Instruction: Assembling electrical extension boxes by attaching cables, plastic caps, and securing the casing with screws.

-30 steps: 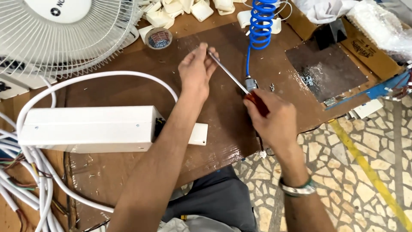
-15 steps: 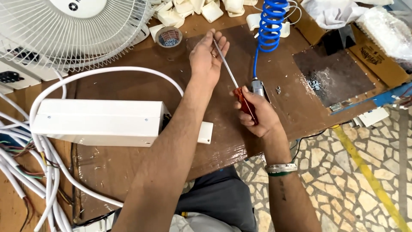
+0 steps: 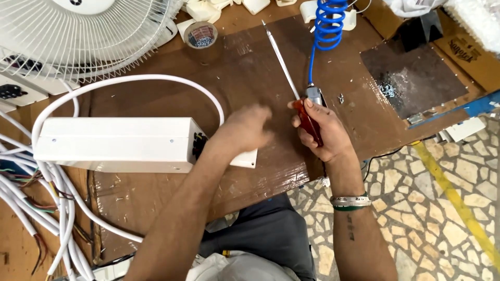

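Screwdriver sat gripped in the right hand; blurred left hand, grip unclear, hovered beside the white box.

A brown wooden workbench carries a long white box. Behind the box stand a white fan and a tape roll; white cables lie left of it, scattered screws far right.

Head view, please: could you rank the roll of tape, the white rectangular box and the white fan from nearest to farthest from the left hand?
1. White rectangular box: beside the left hand, to its left.
2. Roll of tape: farther back on the table.
3. White fan: back left corner.
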